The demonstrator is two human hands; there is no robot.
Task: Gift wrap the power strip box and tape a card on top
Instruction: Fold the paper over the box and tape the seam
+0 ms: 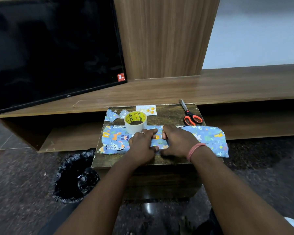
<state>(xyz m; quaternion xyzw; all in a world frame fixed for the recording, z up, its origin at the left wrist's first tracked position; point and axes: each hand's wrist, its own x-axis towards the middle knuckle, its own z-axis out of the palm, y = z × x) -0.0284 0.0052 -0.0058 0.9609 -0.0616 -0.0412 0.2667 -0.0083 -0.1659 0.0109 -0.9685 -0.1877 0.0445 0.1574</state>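
Observation:
A long box wrapped in blue cartoon-print paper [209, 138] lies across a small dark wooden table [170, 116]. My left hand [142, 145] and my right hand [176, 141] sit side by side on its middle, fingers curled over the far side and thumbs tucked at the near edge, gripping the wrapped box. The box itself is hidden under the paper. A roll of clear tape [135, 122] with a yellow core stands just behind my left hand. A small white card with orange balloons [147, 110] lies at the table's far edge.
Orange-handled scissors [190, 116] lie at the table's back right. Crumpled scraps of wrapping paper [113, 115] sit at the back left. A black bin bag [75, 177] stands on the floor to the left. A black TV [54, 48] leans on the wooden shelf unit [227, 87] behind.

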